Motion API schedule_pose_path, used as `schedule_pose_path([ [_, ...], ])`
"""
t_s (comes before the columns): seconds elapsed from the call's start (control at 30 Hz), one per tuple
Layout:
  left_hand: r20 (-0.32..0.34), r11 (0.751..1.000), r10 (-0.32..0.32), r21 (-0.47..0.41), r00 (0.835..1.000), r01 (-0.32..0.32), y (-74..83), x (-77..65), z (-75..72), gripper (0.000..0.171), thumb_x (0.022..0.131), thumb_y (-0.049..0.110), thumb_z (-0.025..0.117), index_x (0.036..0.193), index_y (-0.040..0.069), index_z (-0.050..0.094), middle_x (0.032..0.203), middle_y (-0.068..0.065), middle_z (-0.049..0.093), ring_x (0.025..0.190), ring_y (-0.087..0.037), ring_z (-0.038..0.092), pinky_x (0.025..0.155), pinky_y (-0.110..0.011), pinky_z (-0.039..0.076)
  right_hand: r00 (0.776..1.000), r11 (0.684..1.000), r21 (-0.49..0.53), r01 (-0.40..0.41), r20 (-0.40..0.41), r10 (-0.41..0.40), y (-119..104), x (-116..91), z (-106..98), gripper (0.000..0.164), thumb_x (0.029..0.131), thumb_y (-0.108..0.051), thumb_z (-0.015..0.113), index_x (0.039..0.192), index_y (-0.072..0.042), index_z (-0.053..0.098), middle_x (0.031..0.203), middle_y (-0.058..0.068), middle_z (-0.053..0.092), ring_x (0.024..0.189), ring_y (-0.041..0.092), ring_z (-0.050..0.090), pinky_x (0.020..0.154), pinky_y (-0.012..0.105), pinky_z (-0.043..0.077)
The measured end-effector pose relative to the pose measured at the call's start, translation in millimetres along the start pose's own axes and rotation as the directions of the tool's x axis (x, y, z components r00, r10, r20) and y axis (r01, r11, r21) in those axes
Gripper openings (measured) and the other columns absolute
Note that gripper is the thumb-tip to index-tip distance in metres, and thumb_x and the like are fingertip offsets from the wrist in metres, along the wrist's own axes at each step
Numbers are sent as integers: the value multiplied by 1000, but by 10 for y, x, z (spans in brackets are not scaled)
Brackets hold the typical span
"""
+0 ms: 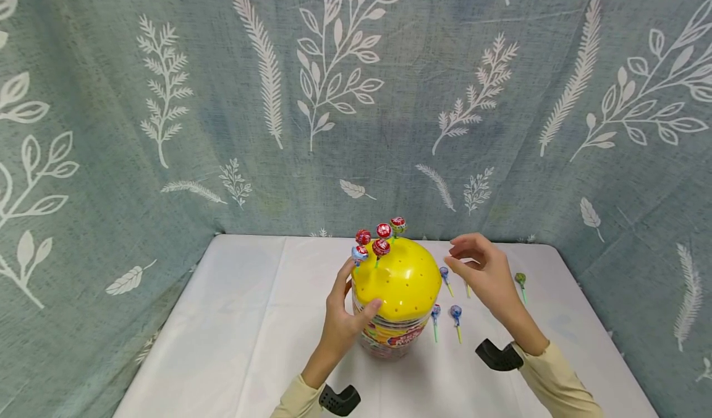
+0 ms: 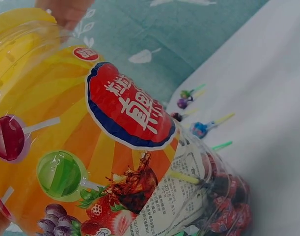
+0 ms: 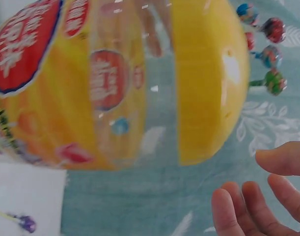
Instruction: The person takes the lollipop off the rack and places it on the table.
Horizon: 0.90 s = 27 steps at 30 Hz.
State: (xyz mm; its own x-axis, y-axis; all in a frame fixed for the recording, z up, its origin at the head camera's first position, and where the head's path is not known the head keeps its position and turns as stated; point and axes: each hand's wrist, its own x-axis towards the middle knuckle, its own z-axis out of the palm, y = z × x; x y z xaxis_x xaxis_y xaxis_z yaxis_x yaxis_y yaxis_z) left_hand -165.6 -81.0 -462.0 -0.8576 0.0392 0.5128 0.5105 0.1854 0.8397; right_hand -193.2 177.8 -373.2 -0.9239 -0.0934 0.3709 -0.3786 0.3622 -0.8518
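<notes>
A clear plastic lollipop jar (image 1: 389,337) with a printed fruit label (image 2: 130,105) stands upright on the table. Its domed yellow lid (image 1: 403,285) is dotted with small holes, and several lollipops (image 1: 381,248) stick up from the lid's far left part. My left hand (image 1: 343,319) grips the jar's left side near the top, thumb on the lid. Right of the jar, my right hand (image 1: 486,276) hovers with its thumb and fingers apart and nothing between them, as the right wrist view shows. Wrapped lollipops fill the jar's bottom in the left wrist view.
Loose lollipops lie on the white tablecloth (image 1: 267,344) right of the jar, among them a purple-blue one (image 1: 456,313) and a green one (image 1: 520,279). Behind the table hangs a leaf-patterned teal curtain (image 1: 389,96). Each wrist wears a black device (image 1: 499,356).
</notes>
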Motion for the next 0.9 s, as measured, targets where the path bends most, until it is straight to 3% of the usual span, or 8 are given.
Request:
schedule_pose_path([
  [0.33, -13, 1000, 10, -4, 1000, -10, 373, 35, -25, 68, 82, 23, 65, 140, 1, 37, 143, -18, 41, 130, -37, 37, 97, -61, 35, 997, 992, 101, 70, 30, -73, -274, 139, 75, 27, 84, -6, 70, 108, -4, 60, 98, 10, 61, 90, 19, 62, 74, 24, 54],
  [0.6, -4, 1000, -9, -9, 1000, 9, 39, -7, 11, 71, 82, 28, 67, 145, 20, 34, 146, -1, 39, 134, -24, 34, 101, -57, 33, 988, 983, 126, 134, 64, -142, -411, 253, 188, 30, 84, -3, 69, 112, -3, 58, 102, 12, 61, 93, 23, 62, 78, 26, 53],
  [0.9, 5, 1000, -3, -17, 1000, 3, -4, -1, 6, 70, 83, 31, 66, 145, 23, 33, 147, 2, 38, 134, -23, 34, 102, -58, 32, 984, 981, 129, 144, 86, -156, -743, 317, 307, 33, 82, 8, 66, 113, 4, 55, 103, 20, 59, 93, 37, 61, 76, 28, 54],
])
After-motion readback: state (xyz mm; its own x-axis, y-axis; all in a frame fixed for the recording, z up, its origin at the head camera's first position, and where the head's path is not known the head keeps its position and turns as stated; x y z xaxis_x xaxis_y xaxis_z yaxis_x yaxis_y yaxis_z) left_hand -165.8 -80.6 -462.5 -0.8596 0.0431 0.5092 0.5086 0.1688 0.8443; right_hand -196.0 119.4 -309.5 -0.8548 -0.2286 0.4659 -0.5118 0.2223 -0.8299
